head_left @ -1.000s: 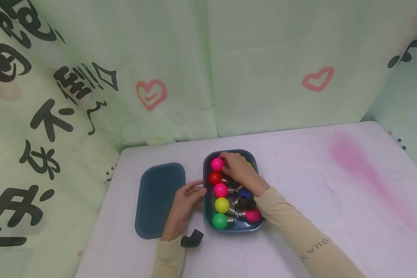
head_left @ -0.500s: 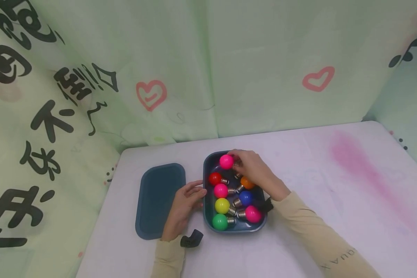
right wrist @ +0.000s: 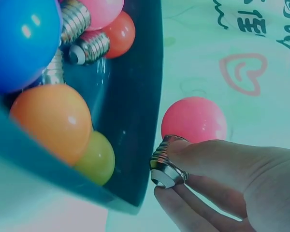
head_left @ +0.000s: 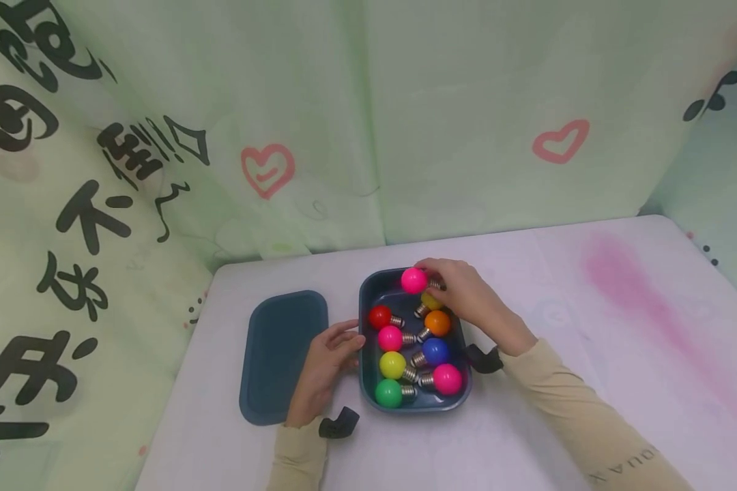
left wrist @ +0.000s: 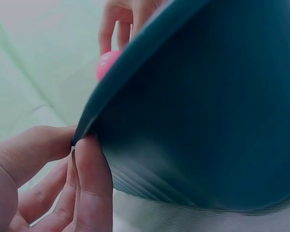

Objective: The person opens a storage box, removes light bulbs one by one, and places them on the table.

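A pale table (head_left: 565, 327) with a blue box (head_left: 383, 292) on it.
Left of the box lies a flat blue lid or tray (head_left: 285, 348). The left hand (head_left: 327, 361) pinches the box's left edge. The right hand (head_left: 467, 293) pinches a pink bulb (head_left: 413, 280) by its metal end at the box's far side. Eight more bulbs (head_left: 392, 365) lie inside the box.

A pink bulb (head_left: 414, 280), silver-based, is held sideways — at the far end of the blue tray (head_left: 382, 288).
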Demonstrator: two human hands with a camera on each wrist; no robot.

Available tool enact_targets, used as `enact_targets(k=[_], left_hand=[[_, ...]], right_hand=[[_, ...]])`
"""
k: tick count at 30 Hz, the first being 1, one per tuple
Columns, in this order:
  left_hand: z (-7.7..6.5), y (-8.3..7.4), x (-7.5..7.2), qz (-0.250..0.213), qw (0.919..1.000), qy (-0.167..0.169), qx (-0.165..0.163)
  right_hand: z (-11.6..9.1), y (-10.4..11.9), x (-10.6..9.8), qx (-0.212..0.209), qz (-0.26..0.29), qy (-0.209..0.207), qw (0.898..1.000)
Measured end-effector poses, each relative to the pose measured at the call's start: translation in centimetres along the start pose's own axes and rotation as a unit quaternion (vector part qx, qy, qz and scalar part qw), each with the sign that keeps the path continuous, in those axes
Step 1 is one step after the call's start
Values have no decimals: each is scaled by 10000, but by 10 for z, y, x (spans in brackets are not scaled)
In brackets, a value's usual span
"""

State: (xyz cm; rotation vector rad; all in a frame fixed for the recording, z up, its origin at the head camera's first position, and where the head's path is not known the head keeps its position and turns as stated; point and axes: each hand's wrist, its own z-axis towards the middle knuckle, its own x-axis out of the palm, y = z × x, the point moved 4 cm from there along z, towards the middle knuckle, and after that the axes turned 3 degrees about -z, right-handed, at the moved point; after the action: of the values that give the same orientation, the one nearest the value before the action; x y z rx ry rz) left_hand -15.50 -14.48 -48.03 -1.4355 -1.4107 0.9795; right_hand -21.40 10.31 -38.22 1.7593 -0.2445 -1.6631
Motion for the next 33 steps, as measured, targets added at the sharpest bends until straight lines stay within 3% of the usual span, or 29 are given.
enact_targets(k=[14, 33], left_hand=[[1, 2, 0, 38, 10000, 36, 13], [1, 3, 0, 53, 10000, 36, 9]], right_hand=[[-13, -24, -13, -246, -304, -390, 9985], [-21, -52, -30, -113, -420, -438, 9981]])
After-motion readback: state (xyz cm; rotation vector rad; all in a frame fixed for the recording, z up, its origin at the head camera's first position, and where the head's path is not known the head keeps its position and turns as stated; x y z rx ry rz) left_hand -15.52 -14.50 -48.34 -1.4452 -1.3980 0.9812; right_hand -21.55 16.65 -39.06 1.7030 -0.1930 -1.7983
